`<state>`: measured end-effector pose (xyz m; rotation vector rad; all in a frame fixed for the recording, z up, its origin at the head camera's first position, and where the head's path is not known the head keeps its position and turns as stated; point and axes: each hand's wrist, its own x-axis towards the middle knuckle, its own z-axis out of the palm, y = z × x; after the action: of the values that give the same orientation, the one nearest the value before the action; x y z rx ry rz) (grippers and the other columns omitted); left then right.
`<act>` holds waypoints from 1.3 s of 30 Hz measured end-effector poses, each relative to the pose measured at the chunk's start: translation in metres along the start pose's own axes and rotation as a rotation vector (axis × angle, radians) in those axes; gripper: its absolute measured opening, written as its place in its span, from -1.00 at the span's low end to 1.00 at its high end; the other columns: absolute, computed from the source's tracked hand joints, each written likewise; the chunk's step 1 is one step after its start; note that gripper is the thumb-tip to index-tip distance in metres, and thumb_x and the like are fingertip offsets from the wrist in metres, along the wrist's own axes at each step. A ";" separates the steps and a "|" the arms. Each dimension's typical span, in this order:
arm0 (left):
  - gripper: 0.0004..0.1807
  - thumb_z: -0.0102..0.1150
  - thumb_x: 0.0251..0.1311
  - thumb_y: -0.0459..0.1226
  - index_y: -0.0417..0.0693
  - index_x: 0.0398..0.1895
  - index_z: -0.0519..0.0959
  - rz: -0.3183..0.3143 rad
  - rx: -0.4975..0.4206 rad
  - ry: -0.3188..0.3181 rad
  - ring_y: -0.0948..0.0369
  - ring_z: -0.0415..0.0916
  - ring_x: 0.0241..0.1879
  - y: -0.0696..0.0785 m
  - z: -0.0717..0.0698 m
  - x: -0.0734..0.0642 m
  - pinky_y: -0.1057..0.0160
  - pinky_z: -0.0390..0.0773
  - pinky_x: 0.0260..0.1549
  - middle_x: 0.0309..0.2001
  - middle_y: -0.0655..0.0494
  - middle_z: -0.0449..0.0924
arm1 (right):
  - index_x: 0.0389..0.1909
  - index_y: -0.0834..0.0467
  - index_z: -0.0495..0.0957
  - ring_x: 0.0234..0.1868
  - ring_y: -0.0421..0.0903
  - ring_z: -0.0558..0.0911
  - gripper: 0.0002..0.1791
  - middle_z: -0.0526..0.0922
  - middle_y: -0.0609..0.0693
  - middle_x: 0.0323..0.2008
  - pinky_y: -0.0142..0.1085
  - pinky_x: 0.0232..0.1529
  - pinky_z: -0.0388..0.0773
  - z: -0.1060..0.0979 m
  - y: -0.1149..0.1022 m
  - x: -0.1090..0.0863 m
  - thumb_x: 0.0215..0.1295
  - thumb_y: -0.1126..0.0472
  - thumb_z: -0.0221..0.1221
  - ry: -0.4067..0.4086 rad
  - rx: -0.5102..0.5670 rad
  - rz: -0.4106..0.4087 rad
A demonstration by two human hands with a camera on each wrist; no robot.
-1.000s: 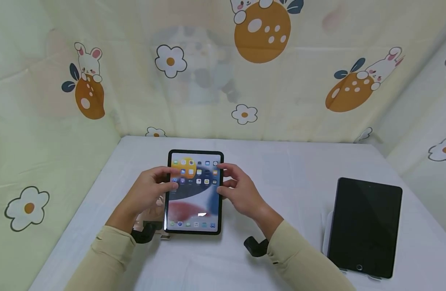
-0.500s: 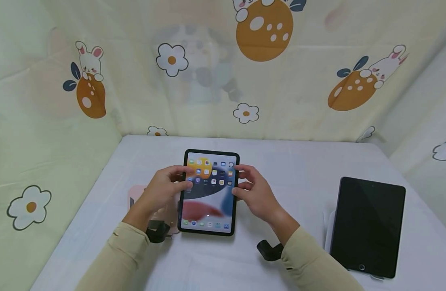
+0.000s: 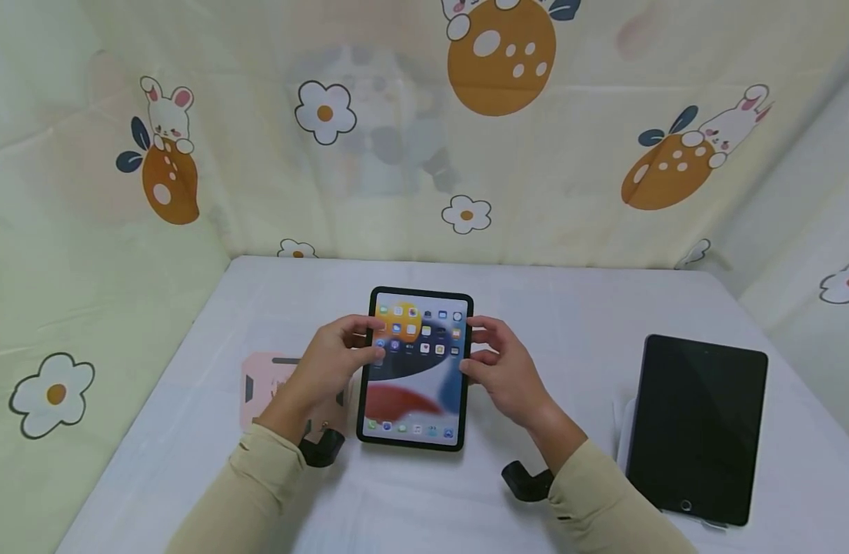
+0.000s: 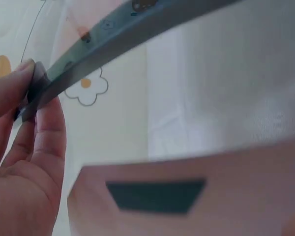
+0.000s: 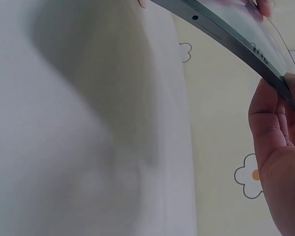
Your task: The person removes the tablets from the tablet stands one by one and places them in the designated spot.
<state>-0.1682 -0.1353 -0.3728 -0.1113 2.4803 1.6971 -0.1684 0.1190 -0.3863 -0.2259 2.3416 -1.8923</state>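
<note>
A tablet (image 3: 417,385) with a lit home screen and black border is held upright in portrait above the white table. On its left edge my left hand (image 3: 331,358) pinches it between thumb and fingers; the left wrist view shows the thumb over the rim of the tablet (image 4: 103,61) and fingers beneath. My right hand (image 3: 511,373) pinches the opposite edge the same way, and in the right wrist view the tablet's side (image 5: 226,37) shows a small round hole. Partly behind my left forearm lies a pink case-like flat piece (image 3: 258,377) with dark cutouts.
To the right, a second tablet (image 3: 697,431) with a dark screen and a round home button lies on a pale support (image 3: 625,438). The white cloth-covered table (image 3: 556,308) ends at a patterned curtain (image 3: 390,169) behind and along both sides.
Both hands have carried the lit tablet to the right, away from over the pink piece, which now shows more. The dark tablet stays in place.
</note>
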 end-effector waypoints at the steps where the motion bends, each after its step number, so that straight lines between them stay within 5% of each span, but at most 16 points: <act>1: -0.59 0.34 0.25 -0.34 0.07 0.17 0.59 -0.007 -0.003 0.007 0.02 0.49 0.03 0.001 0.002 0.000 0.13 0.63 -0.04 0.03 -0.02 0.53 | 0.37 0.13 0.29 -0.09 0.05 0.61 -0.38 0.47 0.22 0.14 -0.24 -0.12 0.66 -0.001 0.001 -0.001 0.32 0.49 0.17 0.005 0.001 0.001; 16: -0.58 0.31 0.27 -0.39 0.08 0.17 0.57 -0.107 -0.091 0.140 0.03 0.48 0.06 0.011 0.039 0.000 0.10 0.62 -0.02 0.08 0.01 0.51 | 0.37 0.14 0.29 -0.08 0.04 0.61 -0.38 0.46 0.23 0.16 -0.25 -0.14 0.67 -0.014 0.010 -0.006 0.32 0.47 0.16 0.057 0.006 0.048; 39: -0.58 0.29 0.29 -0.37 0.02 0.19 0.54 -0.142 -0.009 0.146 0.01 0.53 0.03 -0.005 0.061 -0.002 0.05 0.64 -0.06 0.04 -0.05 0.55 | 0.38 0.13 0.29 -0.09 0.03 0.62 -0.39 0.46 0.21 0.18 -0.21 -0.13 0.67 -0.013 0.031 -0.009 0.33 0.47 0.15 0.073 -0.014 0.143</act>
<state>-0.1614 -0.0804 -0.3992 -0.4168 2.4976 1.6976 -0.1630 0.1396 -0.4141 0.0094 2.3486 -1.8473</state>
